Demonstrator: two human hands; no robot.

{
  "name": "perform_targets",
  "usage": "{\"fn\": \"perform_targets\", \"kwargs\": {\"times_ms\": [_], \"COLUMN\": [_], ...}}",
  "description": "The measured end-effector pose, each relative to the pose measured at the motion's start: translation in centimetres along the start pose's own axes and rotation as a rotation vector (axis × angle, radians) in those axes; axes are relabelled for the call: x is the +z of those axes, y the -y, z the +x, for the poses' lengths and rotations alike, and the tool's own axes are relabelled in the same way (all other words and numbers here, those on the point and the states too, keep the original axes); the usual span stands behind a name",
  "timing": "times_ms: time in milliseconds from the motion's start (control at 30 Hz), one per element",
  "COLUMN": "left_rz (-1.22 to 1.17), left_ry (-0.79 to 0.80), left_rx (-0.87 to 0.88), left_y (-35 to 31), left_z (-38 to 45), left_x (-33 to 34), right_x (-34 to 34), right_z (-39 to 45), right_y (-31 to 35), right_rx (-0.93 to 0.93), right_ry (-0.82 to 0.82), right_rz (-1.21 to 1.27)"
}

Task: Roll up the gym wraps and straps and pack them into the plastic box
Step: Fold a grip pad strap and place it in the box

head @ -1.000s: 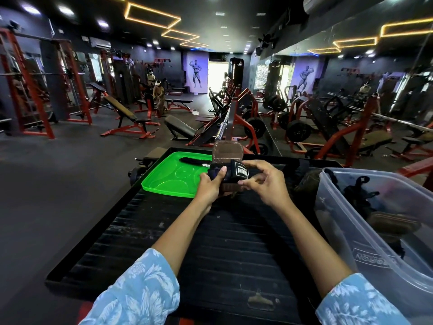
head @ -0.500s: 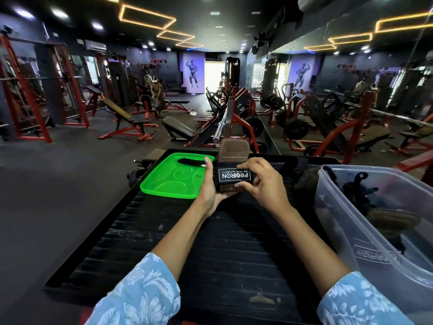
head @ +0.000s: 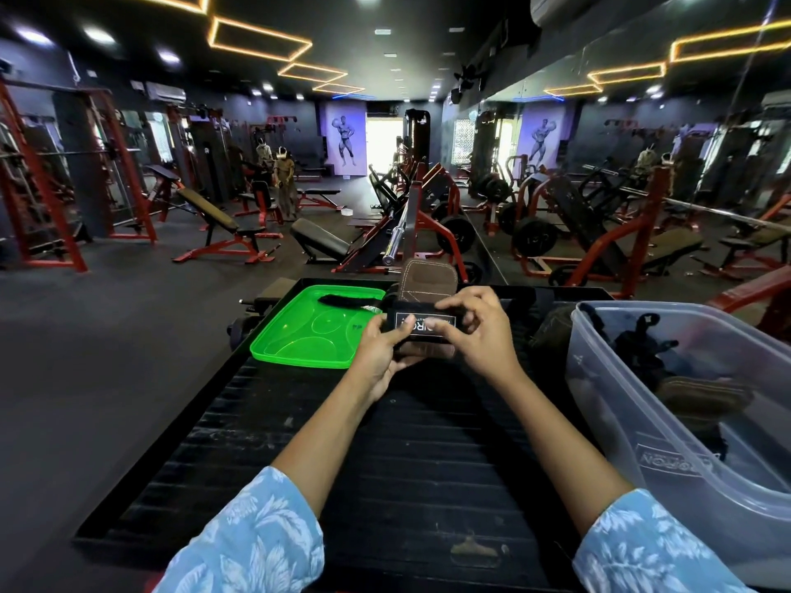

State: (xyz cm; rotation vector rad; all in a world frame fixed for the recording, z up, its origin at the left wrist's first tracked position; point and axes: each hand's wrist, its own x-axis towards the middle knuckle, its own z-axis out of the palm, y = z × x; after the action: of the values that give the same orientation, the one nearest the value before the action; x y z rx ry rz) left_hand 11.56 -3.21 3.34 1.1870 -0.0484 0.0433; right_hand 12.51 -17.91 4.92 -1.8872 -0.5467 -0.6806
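**Here, both hands grip one gym wrap above the black table**

Centrally in the head view, the left hand [head: 387,357] and the right hand [head: 481,331] hold a black gym wrap [head: 423,325] between them, raised just above the ribbed black table [head: 385,464]. The left thumb lies across the wrap's white-lettered label, its other fingers curled underneath. The right hand's fingers [head: 460,299] curl over the top edge while its thumb pinches the label from the near side. A brown leather pad [head: 423,278] stands up from behind the wrap, and a second brown piece shows below it, under the left fingers. A loose black tail of strap [head: 349,301] trails left from the wrap over the green lid [head: 299,348], which lies flat on the table just left of the hands.

To the right stands the clear plastic box [head: 642,421], its near wall printed with a brand mark. Inside it lie dark straps [head: 642,353] and a brown pad, already packed. Another brown-edged dark piece [head: 552,331] rests on the table between the right hand and the box. Blue floral sleeves [head: 252,545] cover both forearms near the bottom edge.
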Motion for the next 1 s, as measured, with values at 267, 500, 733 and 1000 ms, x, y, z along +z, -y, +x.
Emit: {"fn": "perform_targets", "kwargs": {"times_ms": [267, 500, 733, 1000], "left_rz": [0.008, 0.087, 0.423, 0.351], "left_ry": [0.04, -0.161, -0.591, -0.573], "left_rx": [-0.051, -0.111, 0.114, 0.122], "left_y": [-0.6, -0.5, 1.0, 2.5], "left_z": [-0.2, -0.1, -1.3, -0.5], "left_x": [-0.1, 0.0, 1.8, 2.7], "right_x": [0.0, 0.9, 3.2, 3.6], "right_z": [-0.1, -0.6, -1.7, -1.6], "right_y": [-0.3, -0.3, 0.6, -0.1], "right_rx": [0.511, 0.503, 0.518, 0.621], "right_ry": [0.195, 0.262, 0.08, -0.129], "right_rz": [0.538, 0.43, 0.26, 0.172]}}
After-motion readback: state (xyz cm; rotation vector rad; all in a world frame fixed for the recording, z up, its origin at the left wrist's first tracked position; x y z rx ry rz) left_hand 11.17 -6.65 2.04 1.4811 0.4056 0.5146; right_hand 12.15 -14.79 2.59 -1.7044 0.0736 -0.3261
